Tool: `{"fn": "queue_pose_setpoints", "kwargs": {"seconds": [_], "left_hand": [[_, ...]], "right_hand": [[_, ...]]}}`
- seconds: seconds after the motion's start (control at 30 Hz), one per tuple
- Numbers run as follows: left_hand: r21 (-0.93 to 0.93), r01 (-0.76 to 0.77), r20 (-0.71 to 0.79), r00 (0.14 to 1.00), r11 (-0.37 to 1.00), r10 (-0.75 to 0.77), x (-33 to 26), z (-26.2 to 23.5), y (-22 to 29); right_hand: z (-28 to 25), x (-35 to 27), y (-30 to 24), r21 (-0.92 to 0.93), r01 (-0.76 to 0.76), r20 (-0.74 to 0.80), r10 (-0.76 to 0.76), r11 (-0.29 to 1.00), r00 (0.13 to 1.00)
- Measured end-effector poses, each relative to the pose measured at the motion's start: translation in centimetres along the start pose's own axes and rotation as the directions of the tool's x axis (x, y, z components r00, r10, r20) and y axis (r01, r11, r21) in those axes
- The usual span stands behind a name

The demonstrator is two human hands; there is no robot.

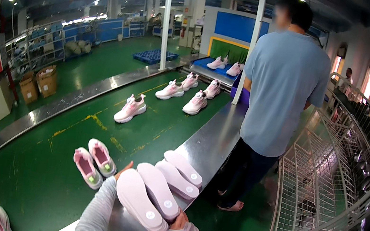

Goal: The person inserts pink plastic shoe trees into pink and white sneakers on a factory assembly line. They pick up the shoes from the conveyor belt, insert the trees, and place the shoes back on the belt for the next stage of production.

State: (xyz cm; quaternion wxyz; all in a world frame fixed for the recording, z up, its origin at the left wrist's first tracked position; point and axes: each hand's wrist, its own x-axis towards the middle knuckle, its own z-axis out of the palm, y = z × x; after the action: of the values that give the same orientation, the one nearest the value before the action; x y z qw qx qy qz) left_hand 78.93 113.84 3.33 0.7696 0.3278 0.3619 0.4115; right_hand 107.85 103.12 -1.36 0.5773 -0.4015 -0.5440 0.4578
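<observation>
Two stacks of pale pink insoles, each with a round white sticker at the heel, lie side by side in front of me. My left hand (124, 169) grips the toe end of the nearer insoles (138, 200), its fingers partly hidden behind them. At their heel end, my right hand (180, 221) is closed on the edge. Another pair of pink insoles (175, 177) rests just beyond, over the metal edge of the line. Left of my left hand, a pair of pink and white sneakers (94, 163) stands on the green conveyor belt (55, 182).
More pink sneakers (131, 108) stand farther up the belt. A person in a blue shirt (284, 92) stands at the right of the metal rail (215, 137). Wire rack carts (307, 196) fill the right side. A white post (166, 26) rises at the belt's far side.
</observation>
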Motion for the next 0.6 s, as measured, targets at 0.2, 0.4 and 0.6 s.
{"fn": "queue_pose_setpoints", "kwargs": {"seconds": [0.2, 0.4, 0.6], "left_hand": [[0.031, 0.085, 0.041, 0.995, 0.996, -0.086, 1.8, -0.7, -0.1], [0.01, 0.092, 0.044, 0.995, 0.996, -0.092, 1.8, -1.1, -1.0], [0.018, 0.068, 0.062, 0.996, 0.998, -0.069, 3.2, -0.2, -0.8]], "right_hand": [[-1.0, -0.3, -0.1, -0.026, -0.007, -0.01, 0.007, 1.0, 1.0], [-1.0, 0.2, -0.4, -0.061, -0.009, 0.011, 0.01, 0.998, 1.0], [-1.2, 3.0, 0.0, -0.044, 0.032, 0.053, -0.03, 0.999, 0.998]]}}
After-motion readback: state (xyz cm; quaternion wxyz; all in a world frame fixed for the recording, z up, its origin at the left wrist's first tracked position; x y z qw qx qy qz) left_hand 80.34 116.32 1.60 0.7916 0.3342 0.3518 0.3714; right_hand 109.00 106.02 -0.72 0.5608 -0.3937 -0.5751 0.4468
